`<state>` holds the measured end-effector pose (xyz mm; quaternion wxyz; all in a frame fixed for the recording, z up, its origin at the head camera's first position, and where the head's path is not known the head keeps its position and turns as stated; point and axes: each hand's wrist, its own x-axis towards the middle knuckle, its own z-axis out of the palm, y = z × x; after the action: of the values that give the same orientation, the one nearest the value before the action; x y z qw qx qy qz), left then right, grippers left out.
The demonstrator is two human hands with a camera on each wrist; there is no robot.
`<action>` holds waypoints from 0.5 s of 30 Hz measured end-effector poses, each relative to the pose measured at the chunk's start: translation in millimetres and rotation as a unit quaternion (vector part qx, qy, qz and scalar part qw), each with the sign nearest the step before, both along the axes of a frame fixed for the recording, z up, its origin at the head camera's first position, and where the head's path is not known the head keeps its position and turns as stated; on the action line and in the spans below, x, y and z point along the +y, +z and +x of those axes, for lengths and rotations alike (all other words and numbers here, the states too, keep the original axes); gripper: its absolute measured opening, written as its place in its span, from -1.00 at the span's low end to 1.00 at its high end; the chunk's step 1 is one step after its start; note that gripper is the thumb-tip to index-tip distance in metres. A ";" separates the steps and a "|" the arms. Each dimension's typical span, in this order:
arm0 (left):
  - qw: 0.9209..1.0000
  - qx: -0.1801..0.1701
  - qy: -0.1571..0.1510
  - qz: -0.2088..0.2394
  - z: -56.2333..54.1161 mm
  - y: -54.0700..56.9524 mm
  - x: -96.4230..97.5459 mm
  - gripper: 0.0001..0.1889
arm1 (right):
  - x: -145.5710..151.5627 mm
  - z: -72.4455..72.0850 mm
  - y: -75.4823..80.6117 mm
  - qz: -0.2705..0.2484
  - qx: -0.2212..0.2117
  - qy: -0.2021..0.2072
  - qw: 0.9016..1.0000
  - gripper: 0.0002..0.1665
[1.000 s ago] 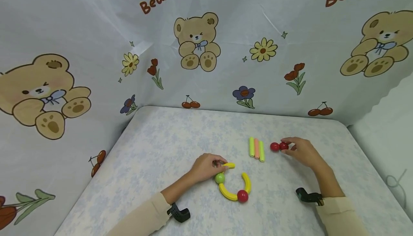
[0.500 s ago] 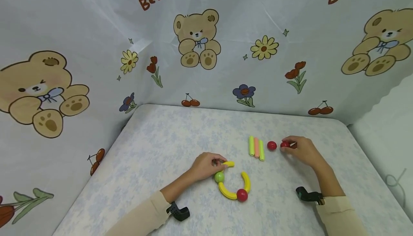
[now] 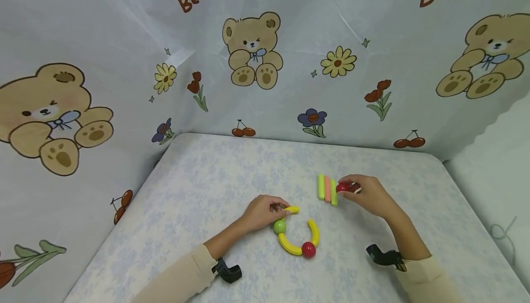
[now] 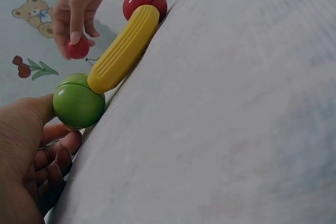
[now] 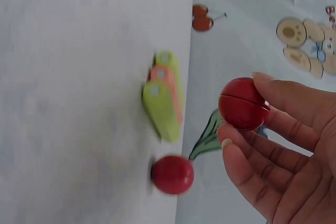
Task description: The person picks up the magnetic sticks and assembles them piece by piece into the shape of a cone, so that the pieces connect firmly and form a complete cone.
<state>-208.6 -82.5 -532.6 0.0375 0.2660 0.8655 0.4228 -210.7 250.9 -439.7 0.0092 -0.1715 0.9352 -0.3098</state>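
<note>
My left hand [image 3: 265, 212] pinches a yellow curved stick [image 3: 293, 209] at the upper left of an unclosed ring. That ring runs on through a green ball [image 3: 279, 226], a second yellow curved stick [image 3: 289, 245], a red ball [image 3: 308, 249] and a third yellow curved stick [image 3: 314, 232]. In the left wrist view the green ball [image 4: 79, 102] is right by the left fingers. My right hand [image 3: 370, 195] holds another red ball [image 5: 243, 103] between thumb and fingertips, raised above the table. One more red ball [image 5: 173, 174] lies on the table below it.
Three straight sticks lie side by side left of the right hand: a yellow-green one [image 3: 321, 187], a salmon one [image 3: 327, 189] and another yellow-green one [image 3: 334, 193]. A bear-print sheet [image 3: 256, 109] hangs behind the far edge of the pale blue patterned table [image 3: 232, 165].
The right hand has pulled one red ball off the other, which it touched a second ago, then lifted it and moved left. The left hand stays on the yellow curved stick.
</note>
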 end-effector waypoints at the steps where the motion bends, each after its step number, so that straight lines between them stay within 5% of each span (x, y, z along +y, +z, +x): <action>1: 1.000 -0.001 -0.001 0.000 0.5 -1.6 0.3 -0.80 | -5.0 2.3 -0.7 -0.002 0.002 0.012 1.000 -0.61; 7: 1.000 -0.021 0.005 -0.001 6.3 -6.7 2.3 -0.79 | -33.4 16.7 -6.7 -0.014 -0.013 0.085 0.996 -0.66; 15: 1.000 -0.017 0.012 -0.001 1.3 -1.5 2.9 -0.83 | -60.2 22.5 -14.2 -0.027 -0.041 0.127 0.991 -0.67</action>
<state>-207.3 -79.7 -534.1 0.0469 0.2482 0.8682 0.4270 -188.2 190.7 -454.0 0.0821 -0.2760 0.8961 -0.3376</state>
